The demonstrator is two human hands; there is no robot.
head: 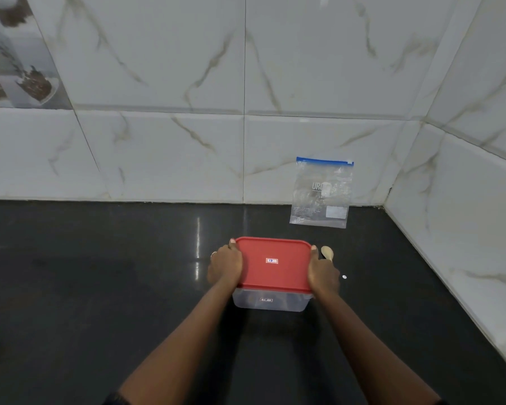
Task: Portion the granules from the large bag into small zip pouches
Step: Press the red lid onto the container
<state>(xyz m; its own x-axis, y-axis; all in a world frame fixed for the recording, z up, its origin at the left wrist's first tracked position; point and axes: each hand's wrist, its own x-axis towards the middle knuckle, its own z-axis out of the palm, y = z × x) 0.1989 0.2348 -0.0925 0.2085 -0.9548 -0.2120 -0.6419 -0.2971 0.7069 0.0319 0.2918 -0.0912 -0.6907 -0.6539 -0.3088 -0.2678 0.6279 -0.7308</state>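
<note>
Tub [272, 266] is gripped at 9 and 3 o'clock by left hand [225, 266], right hand [323, 273]; zip bag [322, 194] at 1 o'clock: likely limp, best taken at zip strip.

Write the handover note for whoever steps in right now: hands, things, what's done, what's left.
Left hand: grips the left edge of the tub, thumb on the red lid.
Right hand: grips the right edge the same way.
Tub: on the black counter, lid on, contents too blurred to tell.
Spoon: on the counter, just beyond the right hand.
Zip bag: leans on the wall behind, to the right; zip looks shut.
Done: nothing portioned that shows.
Left: probably take the lid off, then scoop and fill.
</note>
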